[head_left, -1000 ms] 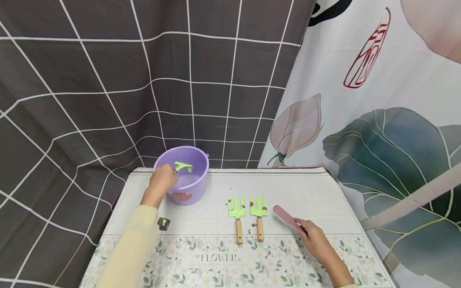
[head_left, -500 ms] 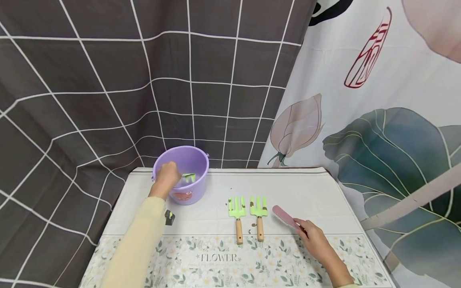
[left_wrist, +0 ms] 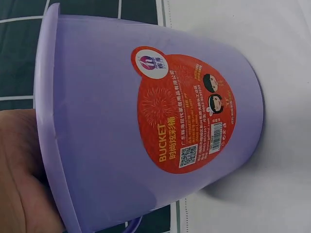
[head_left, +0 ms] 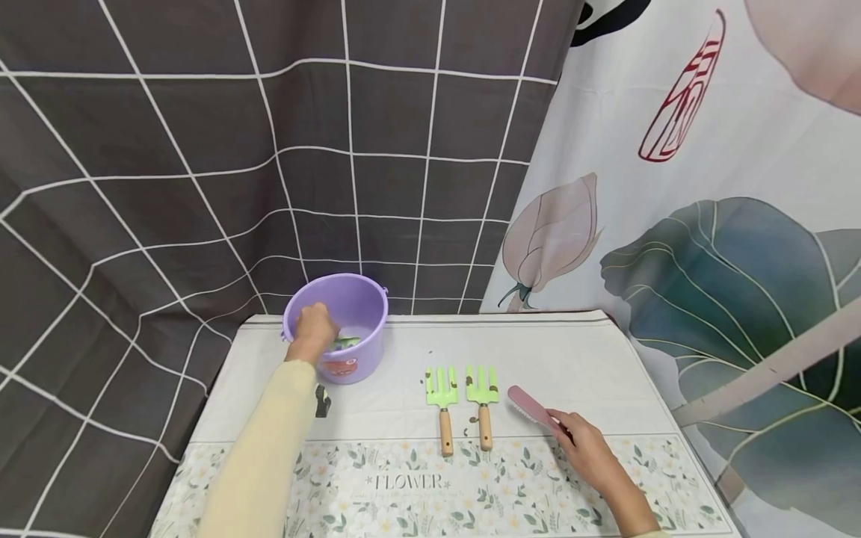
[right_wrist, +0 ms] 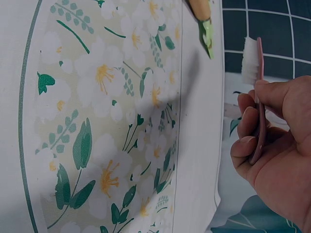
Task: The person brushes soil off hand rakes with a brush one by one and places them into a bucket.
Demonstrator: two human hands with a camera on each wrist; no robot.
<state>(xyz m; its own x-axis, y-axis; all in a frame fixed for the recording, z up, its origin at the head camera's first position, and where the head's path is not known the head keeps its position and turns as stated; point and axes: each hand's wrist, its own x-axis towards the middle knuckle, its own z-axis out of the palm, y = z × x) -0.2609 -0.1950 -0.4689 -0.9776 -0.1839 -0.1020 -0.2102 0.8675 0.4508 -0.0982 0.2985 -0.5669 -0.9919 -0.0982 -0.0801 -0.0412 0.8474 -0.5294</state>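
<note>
A purple bucket stands at the back left of the table. My left hand reaches over its near rim and grips a small green hand rake. The rake's head shows low inside the bucket, while its handle is hidden by the hand. In the left wrist view, the bucket wall with its red label hides my fingers. My right hand holds a pink scrub brush by its handle above the table's right side. Its white bristles show in the right wrist view.
Two green garden forks with wooden handles lie side by side mid-table, specked with brown dirt. A small black object sits partly behind my left sleeve. Dark checked cloth hangs behind the table.
My left hand has lowered the green hand rake deeper into the bucket, so less of its head shows. My right hand and the scrub brush have stayed in place.
</note>
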